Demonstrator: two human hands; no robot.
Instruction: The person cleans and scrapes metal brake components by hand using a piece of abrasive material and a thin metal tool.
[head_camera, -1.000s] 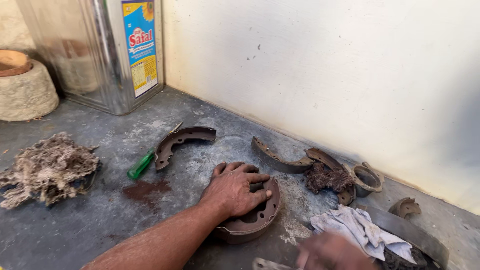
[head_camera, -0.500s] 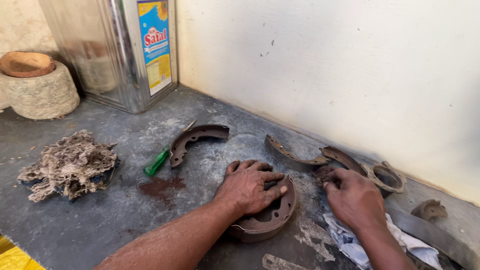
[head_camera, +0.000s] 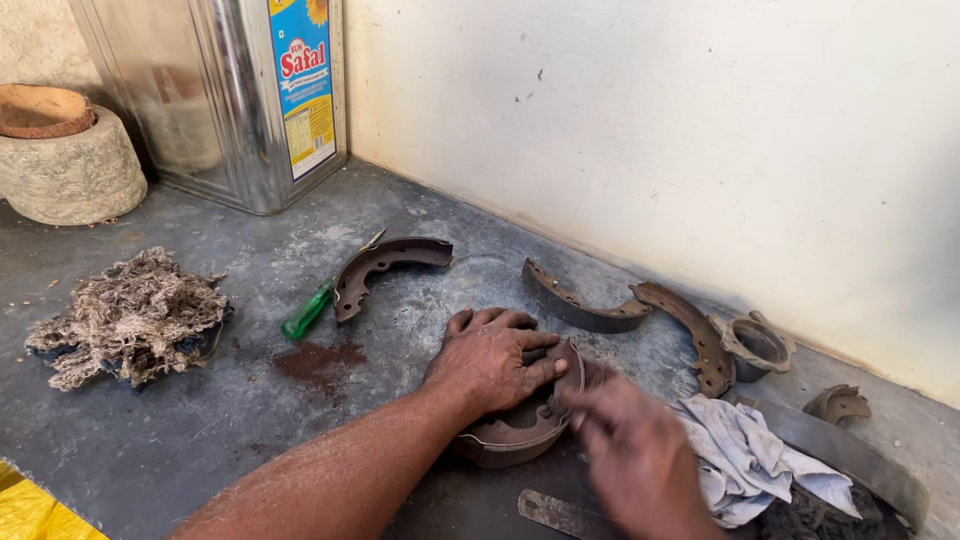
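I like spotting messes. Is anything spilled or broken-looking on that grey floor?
Yes. A dark reddish-brown stain sits on the floor beside the green-handled screwdriver, like something spilled. The brake shoes lie scattered and look rusty and worn. The left hand presses on another one; the right hand is blurred.

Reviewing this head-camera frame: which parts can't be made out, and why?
- Right hand: motion-blurred; its grip cannot be told.
- Brake shoe: mostly covered by the left hand.
- Flat metal strip: its right end is hidden behind the right hand.
- Yellow thing: cut off by the corner.
- Tin can: top cut off.
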